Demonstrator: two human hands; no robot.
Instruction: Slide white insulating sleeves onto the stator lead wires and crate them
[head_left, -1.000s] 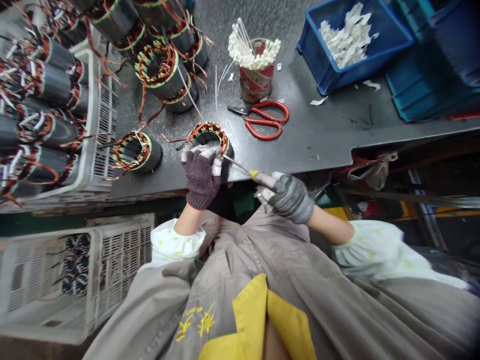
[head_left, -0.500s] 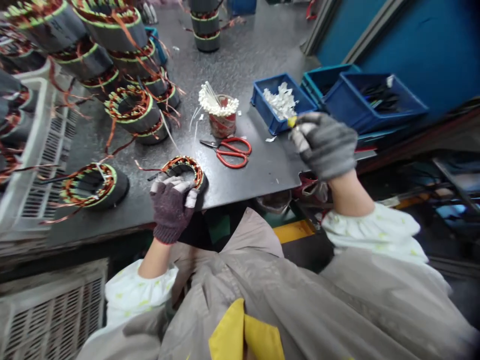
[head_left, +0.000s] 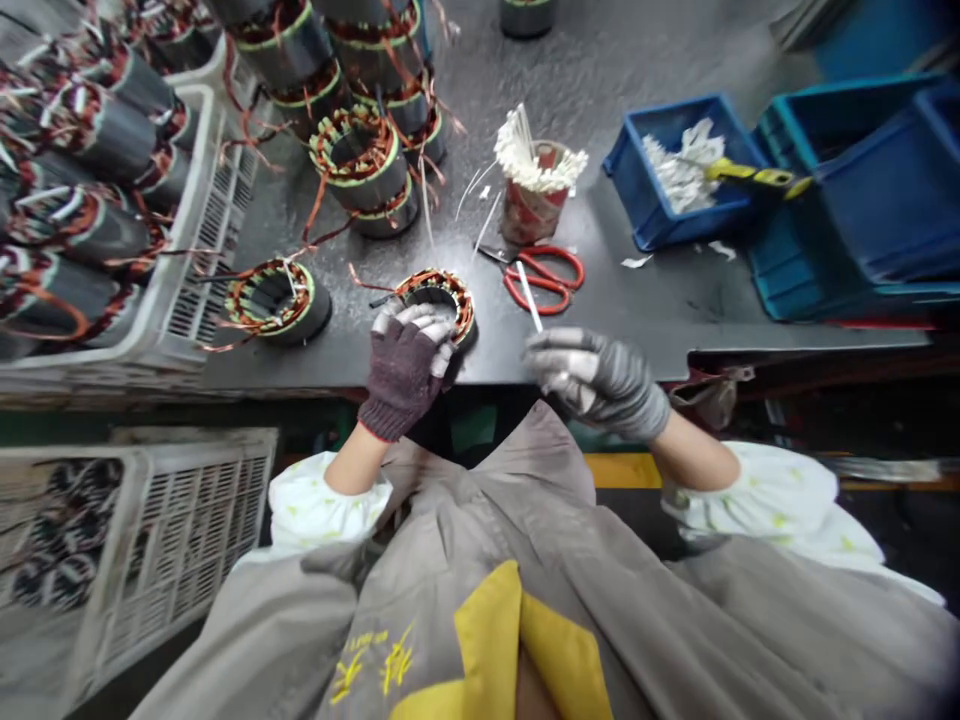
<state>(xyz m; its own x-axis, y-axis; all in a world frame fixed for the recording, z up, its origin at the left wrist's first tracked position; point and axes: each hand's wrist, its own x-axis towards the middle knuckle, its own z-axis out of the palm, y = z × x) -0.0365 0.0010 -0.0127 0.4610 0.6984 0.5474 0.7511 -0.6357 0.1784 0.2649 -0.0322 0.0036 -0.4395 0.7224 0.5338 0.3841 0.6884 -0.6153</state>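
The left hand [head_left: 405,370] hides part of a copper-wound stator [head_left: 466,308], and the right hand [head_left: 596,378] is partly blurred.

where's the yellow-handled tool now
In the head view, the yellow-handled tool lies at upper right, across the blue bin of white scraps, its handle past the right rim.

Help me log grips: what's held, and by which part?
Right hand: a white strip, by its near end. Left hand: on a wound ring, grip unclear.

Tool [head_left: 759,176] now across bin [head_left: 673,230], white stick [head_left: 529,297] held
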